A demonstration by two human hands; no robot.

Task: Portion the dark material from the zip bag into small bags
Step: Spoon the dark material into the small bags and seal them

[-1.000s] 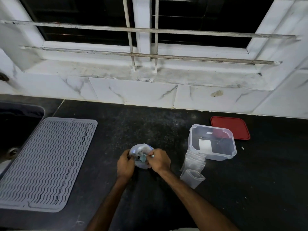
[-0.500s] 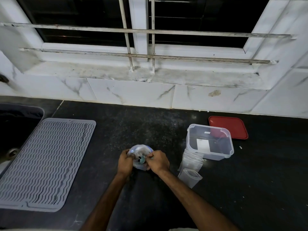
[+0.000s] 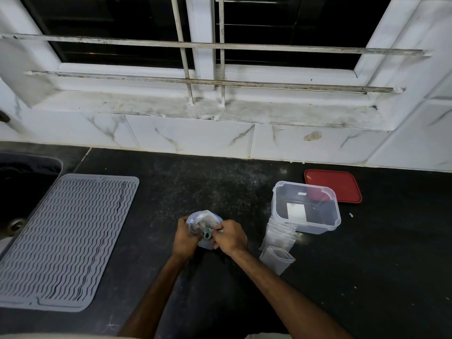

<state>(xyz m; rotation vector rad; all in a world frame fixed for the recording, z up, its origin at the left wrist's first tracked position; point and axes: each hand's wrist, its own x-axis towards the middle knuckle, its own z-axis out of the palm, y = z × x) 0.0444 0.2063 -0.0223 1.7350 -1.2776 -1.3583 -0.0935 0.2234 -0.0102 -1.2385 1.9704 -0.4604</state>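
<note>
Hands meet over the dark tabletop (image 3: 244, 192): your left hand (image 3: 184, 237) grips the zip bag (image 3: 204, 217) from its left side, and your right hand (image 3: 230, 237) pinches the bag's gathered top beside it. Small bags (image 3: 277, 250) lie just right of your right hand, against a clear tub (image 3: 305, 206). Beyond the tub rests a red lid (image 3: 335, 185). Well left of your left hand lies a grey ribbed mat (image 3: 66, 241)
</note>
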